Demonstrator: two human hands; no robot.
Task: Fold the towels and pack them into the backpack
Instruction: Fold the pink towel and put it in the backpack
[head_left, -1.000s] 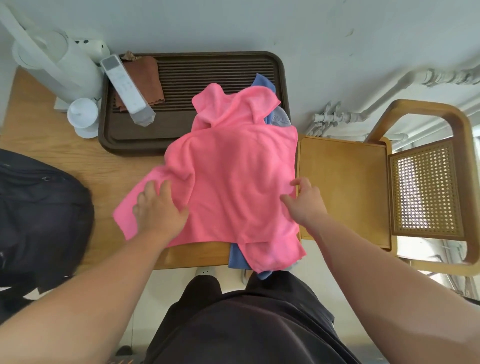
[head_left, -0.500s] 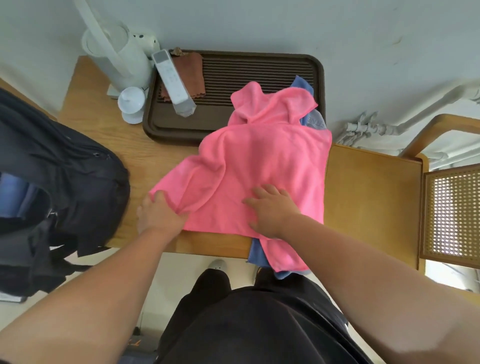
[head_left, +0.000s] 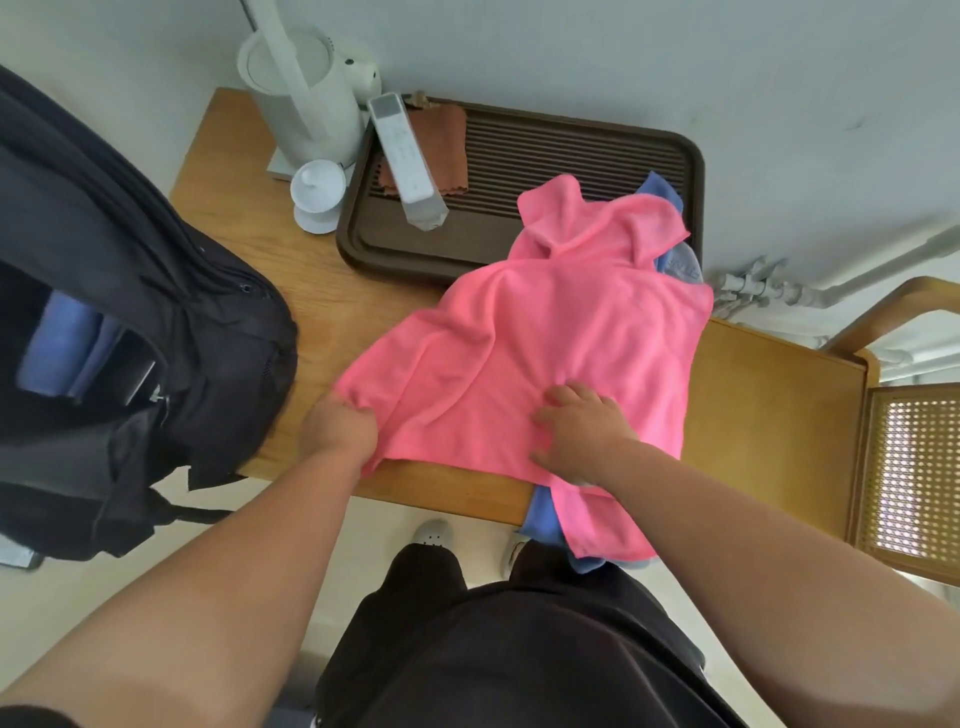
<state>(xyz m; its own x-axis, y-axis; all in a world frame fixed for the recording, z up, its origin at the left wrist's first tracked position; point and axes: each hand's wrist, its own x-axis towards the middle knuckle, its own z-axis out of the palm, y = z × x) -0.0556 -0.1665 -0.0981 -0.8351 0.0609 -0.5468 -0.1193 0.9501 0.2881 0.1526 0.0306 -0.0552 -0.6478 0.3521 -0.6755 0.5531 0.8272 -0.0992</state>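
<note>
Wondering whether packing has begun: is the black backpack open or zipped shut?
Open. The backpack gapes at its mouth, and blue fabric shows inside it.

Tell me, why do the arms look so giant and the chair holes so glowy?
Head view: the wide-angle lens stretches the forearms nearest the camera; bright light behind the chair back washes its holes out; the backpack is dim; the pink towel looks sharp.

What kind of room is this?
Probably a room in a home, maybe a tea corner: a white kettle and lidded cup stand by a slatted brown tray on a wooden table, beside a cane-backed chair.
</note>
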